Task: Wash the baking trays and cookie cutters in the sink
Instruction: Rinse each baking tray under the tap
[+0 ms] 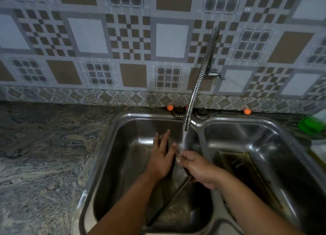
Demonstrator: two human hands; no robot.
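1. The wall [130,40] is tiled in a grey, white and brown patchwork: plain squares, checkerboards and small grids.
2. A border [123,97] of ornate patterned tiles runs along the wall's foot.
3. The bench [44,146] is swirled grey and cream stone.
4. Two orange balls [170,107] [247,111] sit where bench meets wall.
5. A green thing [311,125] lies blurred at the right edge.
6. The light is dim and cool, with glare on the tiles at upper right.
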